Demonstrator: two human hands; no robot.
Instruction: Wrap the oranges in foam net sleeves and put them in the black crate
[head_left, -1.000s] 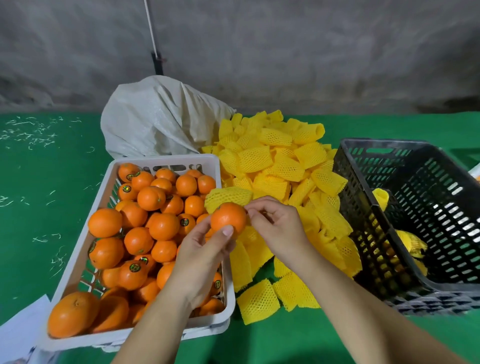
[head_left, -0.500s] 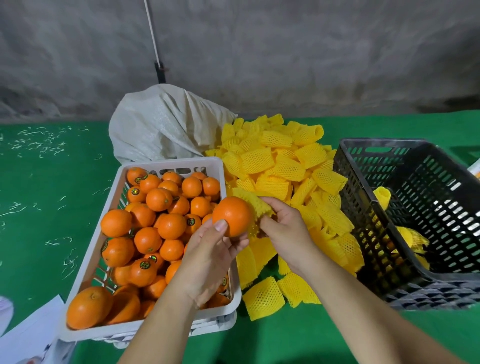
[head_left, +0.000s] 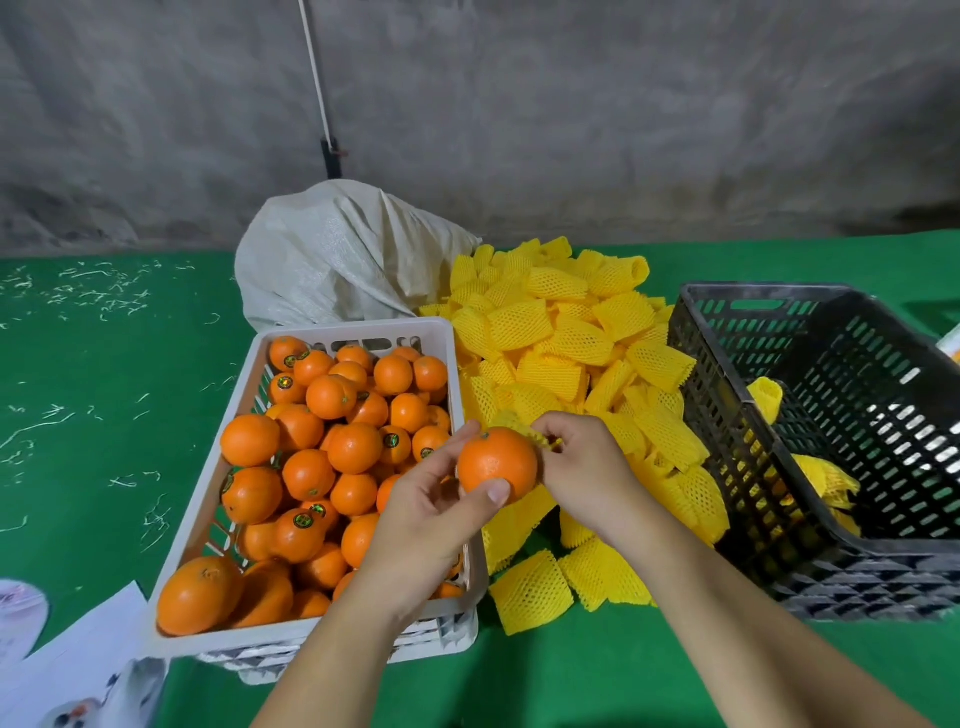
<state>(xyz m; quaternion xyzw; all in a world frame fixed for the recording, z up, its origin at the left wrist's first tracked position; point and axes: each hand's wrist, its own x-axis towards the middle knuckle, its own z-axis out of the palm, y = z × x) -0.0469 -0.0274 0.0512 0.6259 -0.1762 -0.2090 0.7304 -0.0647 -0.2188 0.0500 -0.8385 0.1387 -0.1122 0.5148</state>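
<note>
The held orange (head_left: 497, 464) hides most of the sleeve (head_left: 540, 439) (right hand's pinch), and the crate (head_left: 727, 395) runs off frame.

left hand (head_left: 431, 512) grips orange (head_left: 496, 464) | right hand (head_left: 587, 470) pinches sleeve (head_left: 524, 427)

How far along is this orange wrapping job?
Early on. Done: a few sleeved oranges lie in the black crate. In hand: the left hand holds an orange; the right hand pinches a sleeve. Left: the white crate remains full.
</note>
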